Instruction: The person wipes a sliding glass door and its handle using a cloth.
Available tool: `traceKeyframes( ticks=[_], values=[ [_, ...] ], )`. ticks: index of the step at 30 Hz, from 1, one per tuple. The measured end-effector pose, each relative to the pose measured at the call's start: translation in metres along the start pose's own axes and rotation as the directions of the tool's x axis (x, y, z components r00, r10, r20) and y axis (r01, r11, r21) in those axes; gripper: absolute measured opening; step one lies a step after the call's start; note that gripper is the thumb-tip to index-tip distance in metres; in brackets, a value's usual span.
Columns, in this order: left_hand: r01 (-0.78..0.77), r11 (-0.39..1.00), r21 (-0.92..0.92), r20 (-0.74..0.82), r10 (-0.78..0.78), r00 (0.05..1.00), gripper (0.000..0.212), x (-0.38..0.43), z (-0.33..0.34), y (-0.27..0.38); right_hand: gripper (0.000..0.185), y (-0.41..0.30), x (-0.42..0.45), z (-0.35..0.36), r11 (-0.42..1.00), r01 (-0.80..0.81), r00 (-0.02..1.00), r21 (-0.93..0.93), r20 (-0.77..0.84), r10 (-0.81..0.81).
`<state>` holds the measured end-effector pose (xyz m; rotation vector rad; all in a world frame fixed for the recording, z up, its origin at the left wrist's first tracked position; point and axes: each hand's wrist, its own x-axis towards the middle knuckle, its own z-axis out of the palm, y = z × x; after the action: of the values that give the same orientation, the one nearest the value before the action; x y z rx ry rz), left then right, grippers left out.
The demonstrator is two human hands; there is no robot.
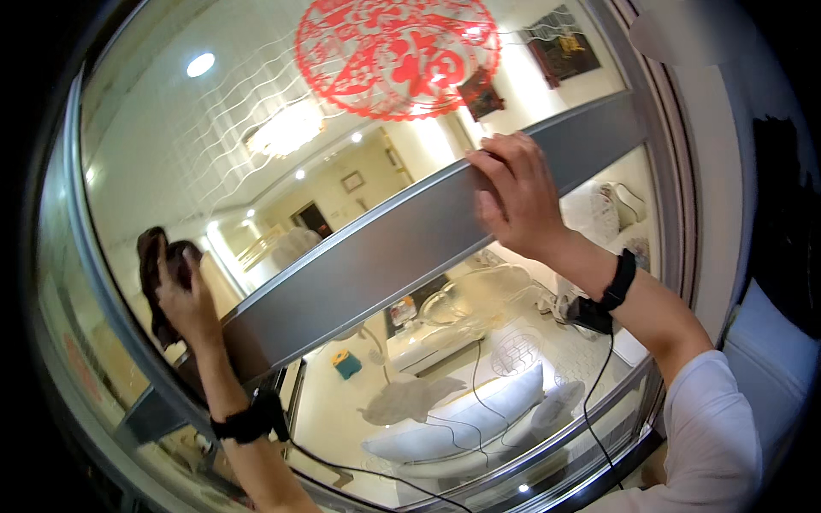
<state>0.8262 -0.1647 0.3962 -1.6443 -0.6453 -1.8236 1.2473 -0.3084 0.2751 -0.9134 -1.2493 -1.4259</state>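
Note:
In the head view, my left hand [186,298] presses a dark brown cloth [156,282] against the left edge of the glass pane [167,147]. My right hand [523,192] rests on the wide grey metal crossbar [365,243] of the glass door or window, its fingertips bent over the bar's upper edge. A red round paper-cut decoration [397,58] is on the upper glass. Both wrists wear black straps with cables attached.
The metal side frame [670,147] runs down the right. Through the glass show a white cushion [462,417], a pale table [442,340] and a teal and yellow box [347,364]. Black cables [593,397] hang from the wrists. Ceiling lights show in the glass.

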Motion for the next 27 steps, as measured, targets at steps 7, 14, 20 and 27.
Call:
traceKeyframes(
  ticks=[7,14,20,27],
  values=[
    [-0.306,0.952,0.003,0.186,0.300,0.936,0.055,-0.017,0.052,0.127,0.052,0.010,0.005,-0.022,0.998,0.053,0.991,0.042,0.119,-0.057],
    [-0.392,0.916,0.089,-0.009,0.395,0.919,0.044,0.055,0.068,0.097,0.051,0.067,0.012,-0.053,0.994,0.108,0.960,0.031,0.256,-0.113],
    [0.493,0.818,0.297,-0.277,-0.420,0.864,0.062,0.126,0.061,0.033,0.052,0.141,0.012,-0.078,0.996,0.033,0.967,-0.085,0.256,-0.010],
    [-0.336,0.935,0.115,-0.081,0.346,0.935,0.032,0.128,0.139,0.194,0.054,0.144,0.004,-0.067,0.996,-0.004,0.970,-0.086,0.241,0.025]
  ],
)
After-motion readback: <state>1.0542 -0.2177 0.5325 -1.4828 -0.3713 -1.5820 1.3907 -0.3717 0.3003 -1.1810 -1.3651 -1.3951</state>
